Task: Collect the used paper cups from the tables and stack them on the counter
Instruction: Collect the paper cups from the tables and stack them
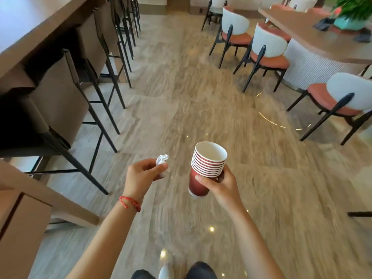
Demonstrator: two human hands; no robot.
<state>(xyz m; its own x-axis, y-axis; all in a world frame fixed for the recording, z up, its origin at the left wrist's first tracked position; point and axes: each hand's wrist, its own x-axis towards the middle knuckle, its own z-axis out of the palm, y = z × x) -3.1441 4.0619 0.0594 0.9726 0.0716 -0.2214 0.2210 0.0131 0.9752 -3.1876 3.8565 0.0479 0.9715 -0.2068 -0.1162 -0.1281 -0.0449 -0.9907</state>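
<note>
Red paper cups point(208, 170), nested into one stack with white rims showing in rings, ride in the right hand point(220, 183): thumb across the front of the lowest cup, fingers curled round the back, the stack tilted a little to the left with its open mouth up. The left hand point(144, 176) is closed around a wad of crumpled white paper point(162, 160) (a napkin, most likely), pinched between thumb and fingers. A red string bracelet point(129, 203) sits on that wrist.

The person is standing in the aisle over a pale stone floor point(181, 97), with a long brown surface point(30, 33) and its row of tall stools point(66, 101) to the left, and a curved table point(322, 39) ringed by white-backed chairs point(267, 49) to the right. No loose cups show on what can be seen of either top.

This looks like the carrying step, with the gathering largely done. The next move calls for turning to the surface and setting the stack down upright on its base, keeping it from toppling, then getting rid of the wad.

No brand, label or writing can be read on the cups or anywhere else.
</note>
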